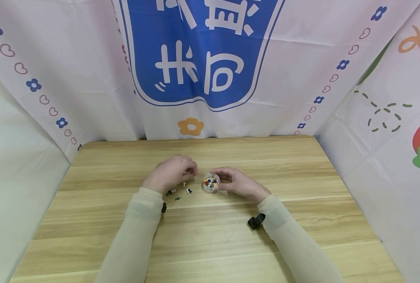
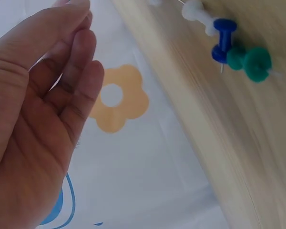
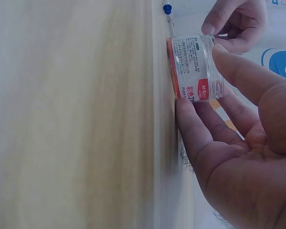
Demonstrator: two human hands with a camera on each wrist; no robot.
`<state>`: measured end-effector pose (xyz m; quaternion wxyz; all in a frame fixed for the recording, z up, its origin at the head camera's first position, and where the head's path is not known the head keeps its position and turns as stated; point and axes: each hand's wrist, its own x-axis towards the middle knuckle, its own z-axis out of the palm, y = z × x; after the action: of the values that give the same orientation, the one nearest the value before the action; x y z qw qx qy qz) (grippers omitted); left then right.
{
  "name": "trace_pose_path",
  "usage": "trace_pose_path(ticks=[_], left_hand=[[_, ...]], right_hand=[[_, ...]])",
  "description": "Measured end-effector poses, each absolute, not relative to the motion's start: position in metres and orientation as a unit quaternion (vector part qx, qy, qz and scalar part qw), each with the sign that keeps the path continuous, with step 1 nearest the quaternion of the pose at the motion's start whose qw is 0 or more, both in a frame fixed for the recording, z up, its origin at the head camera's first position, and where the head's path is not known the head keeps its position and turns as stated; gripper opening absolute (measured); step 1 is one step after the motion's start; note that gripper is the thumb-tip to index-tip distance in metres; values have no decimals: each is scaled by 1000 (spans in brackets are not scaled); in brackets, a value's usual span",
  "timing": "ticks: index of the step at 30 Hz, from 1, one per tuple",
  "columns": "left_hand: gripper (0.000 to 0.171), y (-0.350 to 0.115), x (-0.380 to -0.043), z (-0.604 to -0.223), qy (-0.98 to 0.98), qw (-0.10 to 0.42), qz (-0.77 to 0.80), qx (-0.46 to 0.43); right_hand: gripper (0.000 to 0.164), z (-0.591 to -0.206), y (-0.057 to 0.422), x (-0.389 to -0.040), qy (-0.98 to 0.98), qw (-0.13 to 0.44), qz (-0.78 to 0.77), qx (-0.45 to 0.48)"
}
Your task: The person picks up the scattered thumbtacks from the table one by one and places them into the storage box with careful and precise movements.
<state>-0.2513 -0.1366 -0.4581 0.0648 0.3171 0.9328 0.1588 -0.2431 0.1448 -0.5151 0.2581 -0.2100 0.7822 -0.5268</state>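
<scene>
A small clear glass jar (image 3: 193, 67) with a printed label stands on the table, holding several coloured push pins (image 1: 211, 182). My right hand (image 1: 238, 183) holds it from the right, thumb on one side and fingers curled round the other. Just left of its open mouth is my left hand (image 1: 172, 173), fingers bent and thumb close to the index finger. Whether a pin sits between those fingertips is hidden. Loose on the wood below that hand lie a white push pin (image 2: 195, 10), a blue push pin (image 2: 224, 40), a green push pin (image 2: 255, 62) and others.
The wooden table (image 1: 203, 243) ends at a white printed cloth (image 1: 167, 124) hanging behind it. More cloth hangs at both sides. Black wrist cameras, one of them the right camera (image 1: 256, 221), sit at both cuffs.
</scene>
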Motion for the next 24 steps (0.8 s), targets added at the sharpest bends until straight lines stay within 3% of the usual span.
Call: trace_pose_path(ticks=[24], left_hand=[[6,-106,-244,-454,912,40,165,372]], right_hand=[[55,-515,146,-244,785,248,-520,-227]])
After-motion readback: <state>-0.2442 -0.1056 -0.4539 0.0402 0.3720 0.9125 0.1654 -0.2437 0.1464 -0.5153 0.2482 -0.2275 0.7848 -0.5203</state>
